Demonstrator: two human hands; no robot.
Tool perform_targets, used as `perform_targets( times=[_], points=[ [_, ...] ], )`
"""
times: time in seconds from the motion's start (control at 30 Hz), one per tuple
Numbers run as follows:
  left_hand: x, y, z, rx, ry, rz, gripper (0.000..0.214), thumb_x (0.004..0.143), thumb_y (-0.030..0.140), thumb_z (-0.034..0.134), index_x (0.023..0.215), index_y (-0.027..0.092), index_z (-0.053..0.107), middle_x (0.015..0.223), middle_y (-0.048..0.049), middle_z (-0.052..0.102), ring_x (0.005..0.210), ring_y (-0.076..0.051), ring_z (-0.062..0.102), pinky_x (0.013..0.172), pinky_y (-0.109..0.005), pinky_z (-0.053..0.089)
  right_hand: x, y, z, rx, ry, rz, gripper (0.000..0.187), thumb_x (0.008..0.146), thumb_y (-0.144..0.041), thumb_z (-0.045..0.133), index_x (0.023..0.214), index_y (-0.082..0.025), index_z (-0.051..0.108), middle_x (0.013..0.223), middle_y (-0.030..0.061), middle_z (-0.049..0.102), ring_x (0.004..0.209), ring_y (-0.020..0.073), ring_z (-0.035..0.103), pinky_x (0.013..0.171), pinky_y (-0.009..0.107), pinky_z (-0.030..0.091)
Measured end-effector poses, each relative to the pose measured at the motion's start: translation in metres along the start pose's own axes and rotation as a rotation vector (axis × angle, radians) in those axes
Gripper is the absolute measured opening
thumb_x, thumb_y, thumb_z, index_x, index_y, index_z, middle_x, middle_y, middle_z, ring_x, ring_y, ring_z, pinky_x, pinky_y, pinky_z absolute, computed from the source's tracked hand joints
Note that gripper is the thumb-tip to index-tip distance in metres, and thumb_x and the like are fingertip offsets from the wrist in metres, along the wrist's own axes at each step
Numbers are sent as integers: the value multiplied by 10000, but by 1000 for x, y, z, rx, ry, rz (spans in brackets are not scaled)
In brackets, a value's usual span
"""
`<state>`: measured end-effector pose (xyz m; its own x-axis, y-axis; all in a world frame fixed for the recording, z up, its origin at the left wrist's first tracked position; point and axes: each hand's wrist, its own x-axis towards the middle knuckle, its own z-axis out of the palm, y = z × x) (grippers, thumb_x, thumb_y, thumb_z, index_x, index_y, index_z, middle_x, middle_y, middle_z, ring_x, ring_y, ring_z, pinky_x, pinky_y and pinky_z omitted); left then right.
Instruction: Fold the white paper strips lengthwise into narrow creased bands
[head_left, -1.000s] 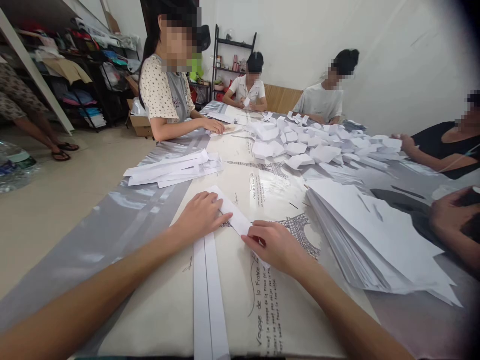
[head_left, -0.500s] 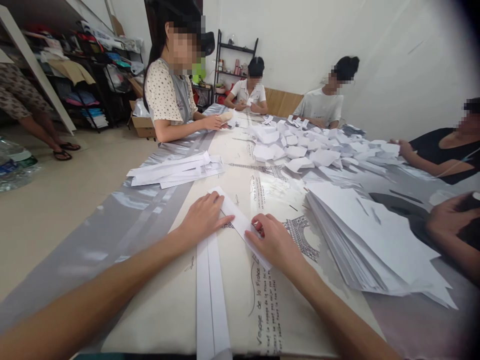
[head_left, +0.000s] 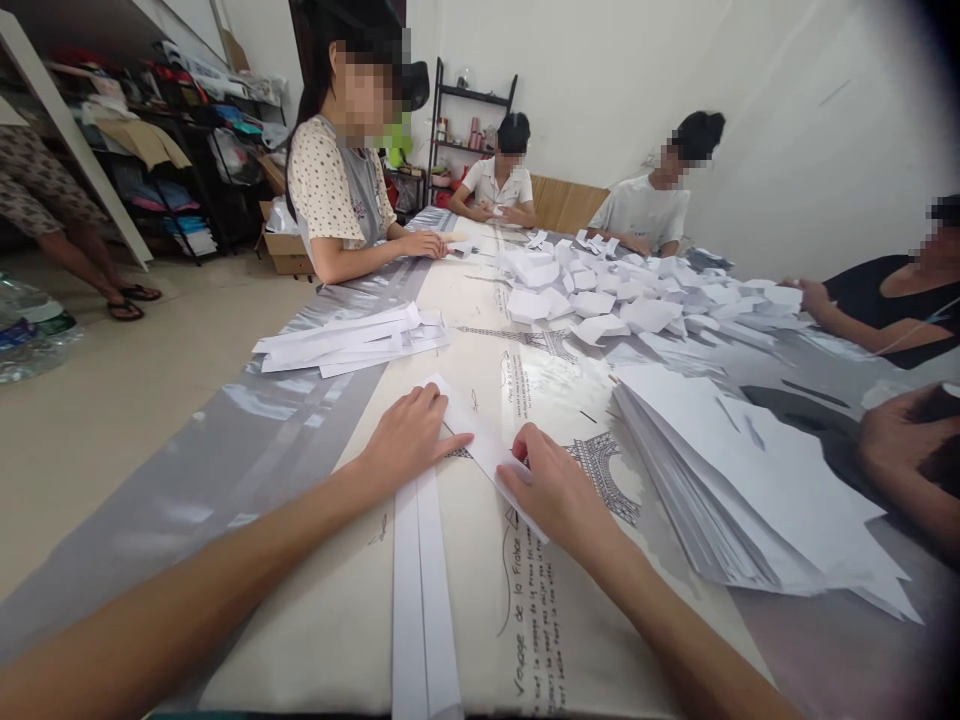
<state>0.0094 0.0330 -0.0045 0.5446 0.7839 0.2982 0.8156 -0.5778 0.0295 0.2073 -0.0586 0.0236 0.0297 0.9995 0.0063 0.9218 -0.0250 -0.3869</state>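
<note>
A long white paper strip [head_left: 420,590] lies on the table toward me, its far part folded off to the upper right [head_left: 480,435]. My left hand [head_left: 409,440] lies flat with fingers stretched out, pressing the fold. My right hand [head_left: 551,490] rests on the folded part just right of it, fingers curled and pressing the paper down.
A thick stack of white sheets [head_left: 750,480] sits to the right, a pile of folded strips [head_left: 352,340] to the left, and a heap of folded paper pieces [head_left: 622,295] further back. Several people sit around the table; another person's hand [head_left: 900,440] is at the right edge.
My right hand has slid slightly along the folded strip; my left hand stays pressing the fold. The person at the left lowered a hand back to the table.
</note>
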Motion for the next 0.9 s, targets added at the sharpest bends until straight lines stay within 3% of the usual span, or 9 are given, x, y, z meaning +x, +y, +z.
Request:
perform_targets(
  times=[0.13,0.27,0.37,0.43,0.5,0.67,0.77,0.83,0.9],
  points=[
    [-1,-4,0,-69,-1,-18,444,961,573,613,1110,158,563,1165,-122,602,1025,-289,614,833,-384,525,1,3,-4,121,-39,-37,115,876,-205,521,840,-254,423,898,11,603,702,190,547,555,298,403],
    [-1,-9,0,-197,11,-21,550,957,572,615,1305,170,478,1251,-126,563,1073,-282,626,845,-368,533,0,7,-6,205,-87,-131,92,882,-174,528,850,-244,476,1175,47,632,805,184,629,672,339,503],
    [-1,-11,0,-280,23,-14,649,955,592,594,1419,184,393,1319,-139,535,1146,-301,614,882,-384,534,-3,7,-7,237,-115,-232,87,894,-164,525,883,-245,495,1473,46,533,1071,231,663,832,401,536],
    [0,-13,0,-308,31,-14,694,949,598,586,1465,199,346,1358,-144,515,1174,-312,609,908,-400,533,-6,6,-8,251,-144,-286,55,922,-200,522,933,-254,526,1552,40,480,1262,274,596,931,445,525],
    [0,-14,0,-310,30,-3,711,952,596,572,1489,205,318,1386,-151,496,1178,-317,614,918,-408,535,-7,6,-9,269,-183,-300,55,963,-298,531,999,-269,562,1566,41,479,1338,299,549,1001,488,503],
    [-2,-20,-1,-288,7,46,672,976,617,515,1493,226,341,1456,-148,446,1097,-280,658,888,-392,557,-8,7,-15,317,-269,-288,345,1012,-566,487,1271,-358,582,1577,14,487,1384,330,510,1095,550,441],
    [-2,-23,-2,-259,-7,83,596,990,608,494,1453,240,413,1519,-140,415,1174,-280,632,907,-386,561,-7,7,-17,333,-301,-306,461,1068,-552,357,1494,-396,440,1580,11,482,1409,308,492,1104,512,444],
    [-1,-24,-3,-240,-19,104,554,996,581,500,1415,222,453,1557,-148,386,1219,-278,613,898,-375,567,-6,8,-17,341,-303,-331,474,1090,-521,298,1539,-400,388,1570,3,494,1409,288,497,1113,488,440],
    [0,-26,-5,-224,-26,115,515,991,564,517,1364,209,486,1576,-148,374,1177,-269,637,852,-366,580,-4,9,-15,351,-300,-338,458,1103,-484,263,1533,-397,397,1498,7,573,1307,267,590,1079,478,467]
  ],
)
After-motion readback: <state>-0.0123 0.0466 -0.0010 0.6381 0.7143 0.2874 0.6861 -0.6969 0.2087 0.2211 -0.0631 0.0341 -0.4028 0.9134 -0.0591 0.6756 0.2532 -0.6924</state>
